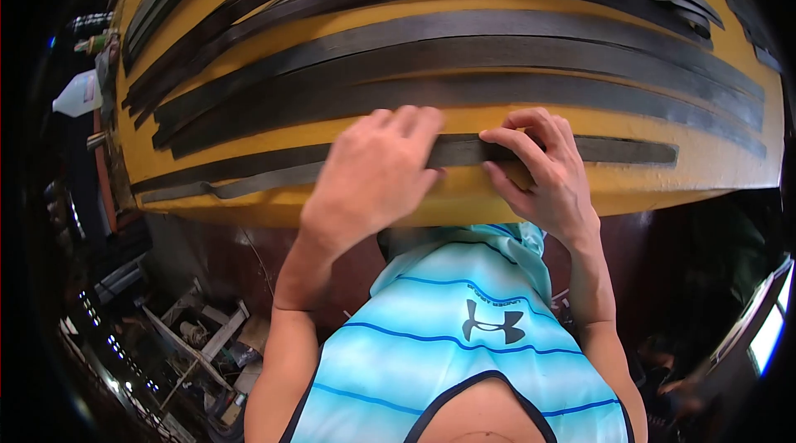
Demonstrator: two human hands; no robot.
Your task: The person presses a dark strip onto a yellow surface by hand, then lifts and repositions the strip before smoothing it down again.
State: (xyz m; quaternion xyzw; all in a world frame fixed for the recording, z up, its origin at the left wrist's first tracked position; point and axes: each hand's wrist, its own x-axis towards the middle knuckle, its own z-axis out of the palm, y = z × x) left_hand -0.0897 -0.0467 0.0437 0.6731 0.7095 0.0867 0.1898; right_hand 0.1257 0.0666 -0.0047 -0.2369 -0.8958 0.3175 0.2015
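A long, flat black strip (626,150) lies along the near edge of the yellow table (473,194). My left hand (373,167), slightly blurred, is closed over this strip left of centre, its fingers bent and its thumb at the strip's edge. A short way to the right, my right hand (547,171) curls round the same strip, index finger on the far edge and thumb on the near one. From under my left hand a thinner grey-black strip (265,182) runs leftward with a small kink in it. My palms hide part of the strips.
Several wide dark strips (464,53) lie side by side farther back on the table, with more strips bunched beyond them. A white container (77,94) is off the left edge. Below left stands a wooden frame (199,331) with clutter around it.
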